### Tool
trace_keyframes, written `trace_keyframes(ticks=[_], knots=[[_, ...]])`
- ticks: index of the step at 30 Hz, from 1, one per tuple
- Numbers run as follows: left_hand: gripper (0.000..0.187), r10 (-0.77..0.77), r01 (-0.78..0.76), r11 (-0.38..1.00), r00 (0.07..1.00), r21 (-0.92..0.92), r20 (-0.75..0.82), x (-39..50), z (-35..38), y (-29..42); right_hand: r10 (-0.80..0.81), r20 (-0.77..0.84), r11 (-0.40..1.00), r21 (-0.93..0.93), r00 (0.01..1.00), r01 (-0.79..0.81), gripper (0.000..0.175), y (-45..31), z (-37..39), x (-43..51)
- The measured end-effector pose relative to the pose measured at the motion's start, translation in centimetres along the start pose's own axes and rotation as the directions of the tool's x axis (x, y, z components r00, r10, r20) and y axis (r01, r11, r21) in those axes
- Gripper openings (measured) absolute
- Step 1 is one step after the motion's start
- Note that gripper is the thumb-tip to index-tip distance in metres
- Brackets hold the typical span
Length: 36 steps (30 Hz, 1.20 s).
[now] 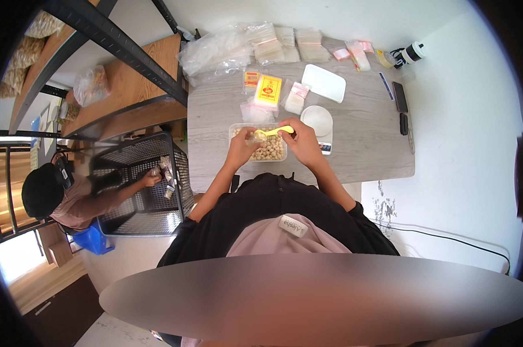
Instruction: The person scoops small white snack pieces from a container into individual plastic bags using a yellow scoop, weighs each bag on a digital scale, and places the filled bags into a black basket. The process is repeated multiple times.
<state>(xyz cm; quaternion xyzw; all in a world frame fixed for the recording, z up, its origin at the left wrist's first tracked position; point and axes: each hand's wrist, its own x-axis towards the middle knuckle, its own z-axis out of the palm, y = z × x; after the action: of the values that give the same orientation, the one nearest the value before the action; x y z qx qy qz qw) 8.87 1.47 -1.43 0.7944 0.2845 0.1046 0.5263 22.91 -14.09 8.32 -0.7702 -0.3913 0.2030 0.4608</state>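
Observation:
Over a clear plastic tub of round beige nuts or snack balls, my left hand holds a small clear plastic bag by its mouth. My right hand grips the handle of a yellow plastic spoon. The spoon's bowl is at the mouth of the bag, and what it carries is too small to make out. Just right of the tub stands a white digital kitchen scale with a round plate. My right wrist passes close by the scale's front.
Packs of plastic bags lie behind the tub, near a white tray. More bag stacks line the wall. A phone and a bottle sit at right. Left, another person's hand reaches into a black crate.

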Motion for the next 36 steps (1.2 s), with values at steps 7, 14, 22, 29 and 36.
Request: trace_keyframes(ticks=[7,14,22,29,36], knots=[[0.046,0.059,-0.061,0.993,0.998,-0.097,-0.019,0.1,0.7,-0.7,-0.177,0.030,0.984,-0.007,0.984,0.177,0.016,-0.9,-0.1,0.2],[0.039,0.161,-0.186,0.970,0.974,-0.154,-0.163,0.0,0.9,-2.1,-0.145,-0.138,0.989,-0.029,0.980,0.143,0.011,0.9,-0.6,0.8],[0.034,0.088,-0.120,0.938,0.990,-0.326,-0.112,-0.5,-0.3,-2.5,-0.136,0.020,0.986,-0.097,0.991,0.137,0.014,7.4,4.1,0.9],[0.037,0.110,-0.159,0.893,0.984,-0.422,-0.137,-0.3,-0.5,-2.8,0.044,0.238,0.993,0.094,0.970,-0.069,0.017,9.3,7.6,0.3],[0.037,0.072,-0.131,0.924,0.982,-0.359,-0.172,-0.5,-1.4,-2.5,0.265,0.278,0.901,0.270,0.923,-0.340,0.017,10.0,8.4,0.6]])
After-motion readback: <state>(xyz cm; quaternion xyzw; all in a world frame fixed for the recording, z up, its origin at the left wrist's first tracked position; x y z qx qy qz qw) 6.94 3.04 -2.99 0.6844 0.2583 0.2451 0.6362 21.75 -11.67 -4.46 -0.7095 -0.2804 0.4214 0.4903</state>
